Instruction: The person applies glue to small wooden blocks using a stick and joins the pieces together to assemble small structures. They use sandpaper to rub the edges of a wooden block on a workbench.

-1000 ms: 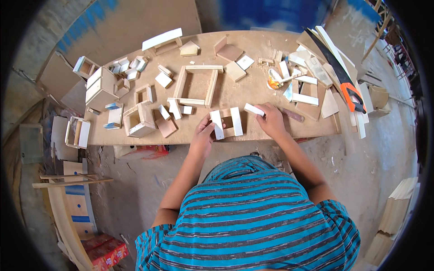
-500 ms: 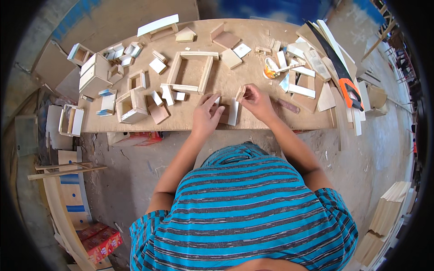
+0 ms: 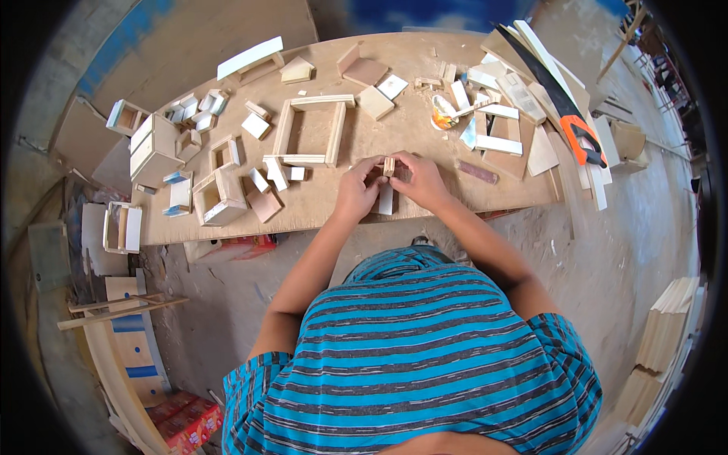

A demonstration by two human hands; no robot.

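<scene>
Both my hands meet at the near edge of the workbench. Between the fingertips of my left hand (image 3: 358, 189) and my right hand (image 3: 419, 182) stands a small wooden block (image 3: 389, 166), which looks layered from thin pieces. Fingers of both hands are closed on its sides. Just below it, a white strip (image 3: 387, 200) lies between my hands, partly hidden by them. A rectangular wooden frame (image 3: 338, 130) lies flat beyond my left hand. To the right of my right hand is a flat reddish-brown piece (image 3: 478, 172).
Small wooden boxes (image 3: 220, 199) and offcuts crowd the left of the workbench (image 3: 409, 64). At the right are an orange-handled saw (image 3: 582, 140), long boards and a white-and-orange tub (image 3: 443, 120) with a stick across it. Stacked planks (image 3: 667, 322) stand at the far right.
My left hand has lifted from the panel at the bench edge and joined my right hand at the small wooden block. My right hand has moved inward. The whole view has shifted slightly.
</scene>
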